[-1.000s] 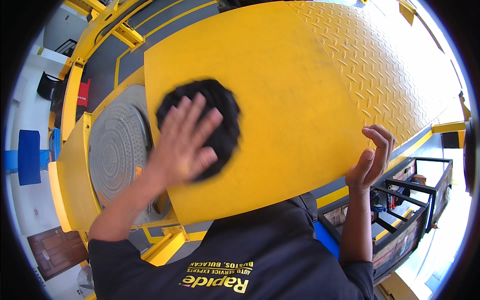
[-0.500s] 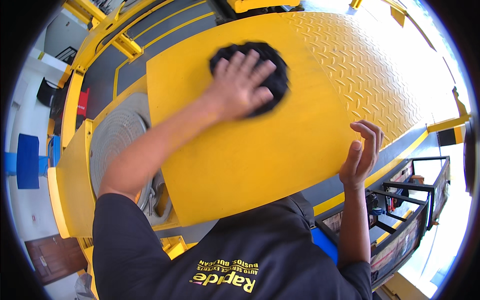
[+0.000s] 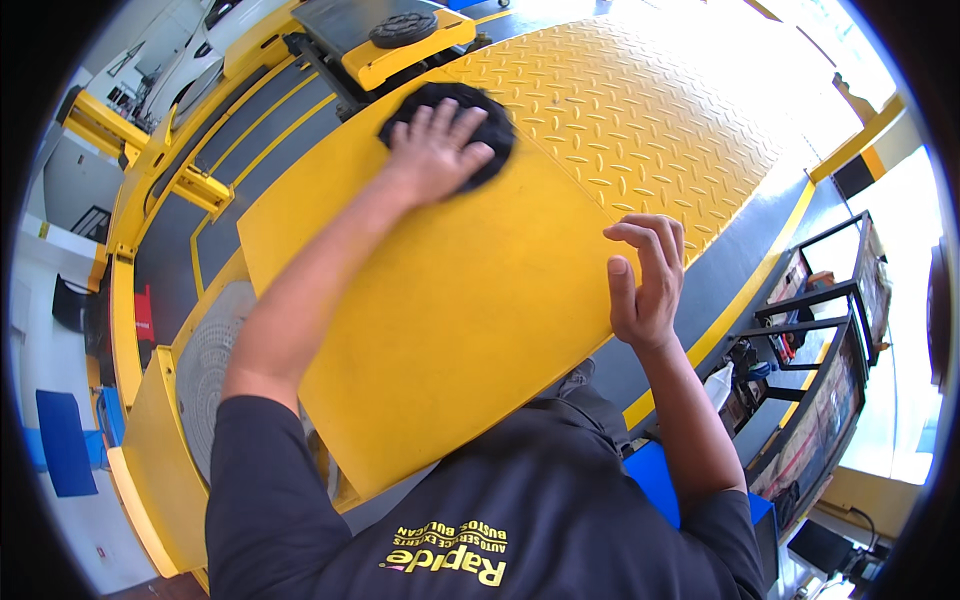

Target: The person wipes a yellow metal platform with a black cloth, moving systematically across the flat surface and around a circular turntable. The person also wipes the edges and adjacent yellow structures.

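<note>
My left hand [image 3: 437, 150] lies with fingers spread on a bunched black cloth [image 3: 500, 138]. Under its palm the cloth is pressed against a smooth yellow panel [image 3: 430, 330], close to the panel's far edge. The left arm stretches across the panel. Over the right edge of the panel, by the corner near the tread plate, my right hand [image 3: 648, 280] is raised, holding nothing. Its fingers are loosely bent and the thumb stands apart. Whether it touches the panel I cannot tell.
Yellow tread plate [image 3: 640, 130] adjoins the panel on the far right. A round grey ridged plate [image 3: 210, 370] sits at left. Beyond the far edge is a yellow-framed platform with a round black pad [image 3: 403, 29]. A black-framed rack [image 3: 800, 340] stands at right.
My left hand and the cloth have slid toward the panel's far edge. My right hand stays by the right edge, in much the same pose. The view has shifted, showing more beyond the panel.
</note>
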Action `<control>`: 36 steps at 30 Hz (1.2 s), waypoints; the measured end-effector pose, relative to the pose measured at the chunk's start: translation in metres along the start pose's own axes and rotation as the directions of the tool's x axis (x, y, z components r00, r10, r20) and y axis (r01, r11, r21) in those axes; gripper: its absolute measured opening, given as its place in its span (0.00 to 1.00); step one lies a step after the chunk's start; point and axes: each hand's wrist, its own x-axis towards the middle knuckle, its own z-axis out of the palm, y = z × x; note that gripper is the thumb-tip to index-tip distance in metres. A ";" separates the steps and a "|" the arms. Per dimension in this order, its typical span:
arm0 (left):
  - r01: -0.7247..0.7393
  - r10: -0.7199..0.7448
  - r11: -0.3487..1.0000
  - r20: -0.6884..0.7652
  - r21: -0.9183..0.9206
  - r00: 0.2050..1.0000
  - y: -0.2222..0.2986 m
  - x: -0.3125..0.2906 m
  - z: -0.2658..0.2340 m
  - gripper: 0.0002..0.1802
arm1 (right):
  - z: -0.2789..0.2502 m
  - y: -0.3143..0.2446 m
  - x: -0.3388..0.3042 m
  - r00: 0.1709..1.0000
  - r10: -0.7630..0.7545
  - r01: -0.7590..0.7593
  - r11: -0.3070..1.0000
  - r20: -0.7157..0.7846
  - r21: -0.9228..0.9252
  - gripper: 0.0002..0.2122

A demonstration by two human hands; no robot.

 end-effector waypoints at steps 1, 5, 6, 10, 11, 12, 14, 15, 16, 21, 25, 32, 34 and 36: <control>-0.195 0.195 0.981 -0.047 0.014 0.980 0.047 -0.007 0.003 0.43 | -0.001 0.001 0.001 1.000 0.004 -0.004 1.000 -0.010 -0.006 0.13; -0.590 0.594 0.783 -0.047 -0.198 0.803 0.153 -0.058 -0.026 0.41 | -0.002 -0.001 0.003 0.996 -0.034 0.033 0.999 -0.080 -0.015 0.14; -0.543 0.544 0.819 -0.052 -0.185 0.837 0.141 -0.041 -0.024 0.40 | -0.001 -0.001 0.001 0.997 -0.028 0.029 1.000 -0.073 0.012 0.14; 0.010 -0.001 0.993 0.077 -0.114 0.997 0.023 0.071 -0.009 0.42 | 0.001 -0.005 0.003 0.999 -0.029 0.029 1.000 -0.032 -0.001 0.12; 0.148 -0.133 0.984 0.144 -0.096 0.981 -0.002 0.091 -0.009 0.44 | 0.001 -0.005 0.004 0.999 -0.024 0.024 1.000 -0.025 0.002 0.12; 0.238 -0.222 0.967 0.155 -0.090 0.963 -0.016 0.104 -0.008 0.45 | 0.000 -0.004 0.003 1.000 -0.012 0.012 1.000 -0.018 0.003 0.12; 0.339 -0.324 0.938 0.173 -0.069 0.930 -0.017 0.120 -0.004 0.46 | 0.002 -0.009 0.001 1.000 0.009 -0.009 1.000 -0.013 0.009 0.11; 0.352 -0.337 0.934 0.173 -0.060 0.925 -0.011 0.126 -0.002 0.46 | 0.002 -0.011 0.002 1.000 0.002 -0.002 1.000 -0.022 0.008 0.11; 0.370 -0.357 0.928 0.173 -0.047 0.918 -0.010 0.131 -0.004 0.47 | 0.003 -0.012 0.005 1.000 -0.008 0.008 1.000 -0.029 0.014 0.11; -0.138 0.155 0.985 0.169 -0.107 0.973 0.160 0.101 -0.008 0.45 | -0.008 -0.002 -0.002 1.000 -0.019 0.019 0.998 0.003 -0.057 0.10; -0.312 0.336 0.936 0.149 -0.164 0.930 0.226 0.070 -0.012 0.43 | -0.003 -0.004 0.000 1.000 -0.018 0.018 1.000 -0.021 0.023 0.08; -0.289 0.393 0.761 0.058 -0.581 0.918 0.214 0.085 -0.021 0.36 | -0.014 0.005 0.005 0.998 0.004 0.014 0.957 -0.063 0.289 0.09; -0.189 0.347 0.484 -0.011 -0.854 0.938 0.219 0.086 -0.030 0.28 | -0.028 0.016 0.015 0.997 0.021 0.002 0.954 -0.072 0.299 0.09; -0.135 0.169 0.511 -0.055 -0.849 0.984 0.223 0.090 -0.042 0.25 | -0.046 0.035 0.032 0.995 0.040 -0.016 0.968 -0.089 0.250 0.10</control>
